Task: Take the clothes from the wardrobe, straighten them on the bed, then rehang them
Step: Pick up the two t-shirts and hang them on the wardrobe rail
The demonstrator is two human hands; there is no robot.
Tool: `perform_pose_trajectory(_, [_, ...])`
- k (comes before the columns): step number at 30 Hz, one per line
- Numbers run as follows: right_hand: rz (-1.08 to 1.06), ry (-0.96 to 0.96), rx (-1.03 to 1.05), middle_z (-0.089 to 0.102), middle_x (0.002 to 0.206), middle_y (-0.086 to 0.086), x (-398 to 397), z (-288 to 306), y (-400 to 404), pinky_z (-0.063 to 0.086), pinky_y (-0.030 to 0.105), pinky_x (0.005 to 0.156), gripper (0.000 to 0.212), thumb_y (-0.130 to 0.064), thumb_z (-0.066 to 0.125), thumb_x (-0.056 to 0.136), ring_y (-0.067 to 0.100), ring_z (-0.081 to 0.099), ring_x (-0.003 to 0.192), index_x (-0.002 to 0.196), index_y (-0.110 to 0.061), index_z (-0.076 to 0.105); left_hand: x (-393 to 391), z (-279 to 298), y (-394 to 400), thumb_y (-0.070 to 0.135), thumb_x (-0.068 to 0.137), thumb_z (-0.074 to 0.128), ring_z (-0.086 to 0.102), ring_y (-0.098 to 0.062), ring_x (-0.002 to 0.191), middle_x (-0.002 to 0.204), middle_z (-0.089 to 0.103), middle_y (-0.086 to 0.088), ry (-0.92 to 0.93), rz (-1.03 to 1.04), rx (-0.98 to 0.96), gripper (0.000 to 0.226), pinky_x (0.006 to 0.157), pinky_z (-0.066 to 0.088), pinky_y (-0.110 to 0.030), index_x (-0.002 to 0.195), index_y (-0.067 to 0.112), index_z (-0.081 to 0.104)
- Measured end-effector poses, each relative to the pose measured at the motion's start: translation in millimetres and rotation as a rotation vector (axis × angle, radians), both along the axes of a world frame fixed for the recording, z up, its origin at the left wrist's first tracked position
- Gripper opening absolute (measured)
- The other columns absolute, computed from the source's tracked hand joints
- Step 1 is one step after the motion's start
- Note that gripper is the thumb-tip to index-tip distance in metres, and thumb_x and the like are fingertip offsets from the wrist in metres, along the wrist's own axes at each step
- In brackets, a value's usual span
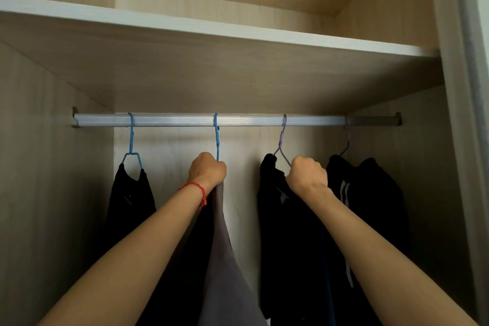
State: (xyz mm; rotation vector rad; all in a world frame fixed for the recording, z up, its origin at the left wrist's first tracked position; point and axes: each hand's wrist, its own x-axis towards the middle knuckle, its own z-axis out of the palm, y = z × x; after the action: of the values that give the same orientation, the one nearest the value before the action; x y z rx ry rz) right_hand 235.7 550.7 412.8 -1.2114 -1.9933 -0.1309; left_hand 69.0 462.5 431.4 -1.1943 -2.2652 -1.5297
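A silver rail [185, 119] spans the wardrobe with several hangers hooked on it. My left hand [207, 170], a red bracelet on its wrist, is closed around the base of the middle blue hanger [216, 137], which carries a grey garment [225, 259]. My right hand [308, 173] grips the shoulder of the purple hanger [282, 140], which holds a black garment [280, 233]. Both hooks still sit on the rail. Another black garment [129, 201] hangs on a blue hanger [131, 140] at the left. A dark garment with white stripes [370, 206] hangs at the far right.
A pale wooden shelf [238, 32] runs across just above the rail. The wardrobe's side walls [39, 193] close in left and right, and a white door frame [471, 114] stands at the right edge.
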Motion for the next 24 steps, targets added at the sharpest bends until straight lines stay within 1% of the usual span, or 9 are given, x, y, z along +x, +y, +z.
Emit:
perform_pose_trajectory(2, [0.000,-0.004,-0.005,0.062,0.106,0.017,1,0,1,0.039,0.032,0.067,0.017,-0.006,0.048,0.087,0.035,0.059,0.097,0.101,0.000,0.056,2,0,0,0.009,0.089,0.047,0.060,-0.034,0.096,0.109,0.062,-0.021,-0.002,-0.002,0.001,0.012,0.065,0.041,-0.030,0.084,0.001,0.054])
perform_pose_trajectory(5, [0.002,0.014,-0.032,0.062,0.107,0.017,6,-1,2,0.038,0.031,0.068,0.016,-0.010,0.049,0.089,0.035,0.058,0.098,0.101,-0.001,0.056,2,-1,1,0.010,0.088,0.048,0.060,-0.032,0.092,0.107,0.063,-0.020,-0.011,0.000,0.001,0.023,0.057,0.039,-0.027,0.066,0.007,0.045])
perform_pose_trajectory(7, [0.015,0.032,-0.057,0.061,0.106,0.017,9,-2,4,0.037,0.031,0.068,0.015,-0.010,0.048,0.089,0.035,0.058,0.099,0.099,-0.001,0.056,2,-3,3,0.011,0.088,0.049,0.061,-0.034,0.095,0.106,0.063,-0.020,-0.019,-0.011,0.015,0.015,0.062,0.042,-0.030,0.077,0.002,0.054])
perform_pose_trajectory(9, [0.042,0.059,-0.088,0.058,0.096,0.016,13,-4,5,0.037,0.030,0.068,0.010,-0.011,0.048,0.089,0.035,0.058,0.096,0.091,-0.003,0.054,1,-5,5,0.014,0.088,0.050,0.060,-0.034,0.088,0.099,0.063,-0.019,-0.038,-0.032,0.034,0.016,0.066,0.045,-0.032,0.088,-0.001,0.058])
perform_pose_trajectory(12, [0.097,0.099,-0.141,0.051,0.084,0.012,20,-5,7,0.036,0.029,0.064,0.016,-0.016,0.047,0.090,0.033,0.053,0.080,0.078,-0.005,0.047,0,-10,6,0.017,0.087,0.051,0.053,-0.029,0.074,0.084,0.056,-0.015,-0.074,-0.063,0.060,0.017,0.056,0.040,-0.026,0.081,0.001,0.053])
perform_pose_trajectory(14, [0.121,0.124,-0.138,0.053,0.080,0.013,28,-6,4,0.035,0.028,0.059,0.021,-0.018,0.048,0.088,0.032,0.051,0.074,0.074,-0.003,0.050,0,-11,6,0.018,0.086,0.053,0.052,-0.030,0.072,0.078,0.055,-0.013,-0.120,-0.084,0.088,0.020,0.057,0.038,-0.026,0.075,0.002,0.053])
perform_pose_trajectory(18, [0.198,0.186,-0.051,0.062,0.082,0.013,54,-8,-9,0.037,0.030,0.057,0.022,-0.018,0.047,0.087,0.036,0.058,0.083,0.078,-0.006,0.064,8,-15,6,0.020,0.085,0.055,0.055,-0.032,0.076,0.075,0.057,-0.011,-0.200,-0.153,0.157,0.021,0.068,0.042,-0.030,0.076,0.002,0.058])
perform_pose_trajectory(22, [0.190,0.306,0.096,0.069,0.106,0.006,88,-8,-14,0.047,0.034,0.081,0.024,-0.023,0.049,0.089,0.031,0.059,0.103,0.103,-0.020,0.068,17,-23,12,0.027,0.084,0.056,0.059,-0.036,0.094,0.086,0.059,-0.012,-0.256,-0.196,0.229,0.024,0.088,0.051,-0.039,0.069,0.009,0.059])
perform_pose_trajectory(24, [0.141,0.368,0.234,0.068,0.109,0.006,107,-7,-14,0.044,0.032,0.079,0.024,-0.021,0.049,0.091,0.028,0.059,0.103,0.106,-0.018,0.067,23,-25,15,0.030,0.084,0.056,0.059,-0.036,0.097,0.087,0.061,-0.014,-0.276,-0.201,0.256,0.028,0.092,0.051,-0.043,0.061,0.014,0.055])
